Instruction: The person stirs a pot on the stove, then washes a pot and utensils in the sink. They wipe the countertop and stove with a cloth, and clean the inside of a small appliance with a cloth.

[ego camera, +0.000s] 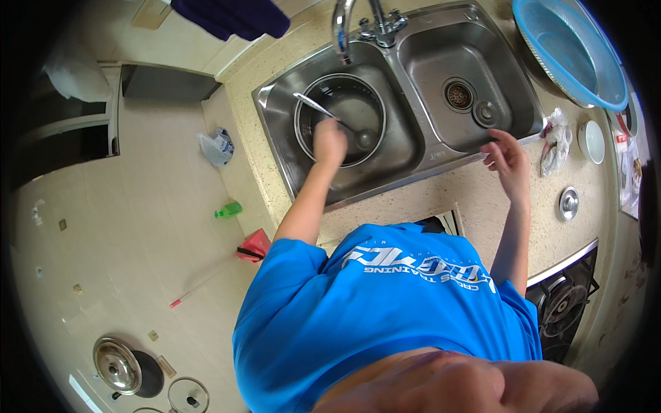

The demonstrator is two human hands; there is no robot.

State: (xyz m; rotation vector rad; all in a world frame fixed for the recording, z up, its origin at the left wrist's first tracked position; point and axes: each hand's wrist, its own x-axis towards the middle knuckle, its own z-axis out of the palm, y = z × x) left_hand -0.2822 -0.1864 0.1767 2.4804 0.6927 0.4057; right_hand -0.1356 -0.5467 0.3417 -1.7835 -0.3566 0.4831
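Note:
My left hand, slightly blurred, is closed around the handle of a metal ladle. The ladle lies slantwise across a round metal pot, its bowl down inside. The pot appears to have water in it and stands in the left basin of a stainless steel double sink. Above the pot's far rim hangs the spout of a chrome faucet. My right hand hovers at the near edge of the right basin, fingers apart and nothing held. A drain strainer basket sits beside the drain there.
Right of the sink are a blue plastic basin, a crumpled cloth, a white bowl and a metal lid. A gas stove is nearer me. Left, on lower ground, stand a green pump bottle and a red dustpan.

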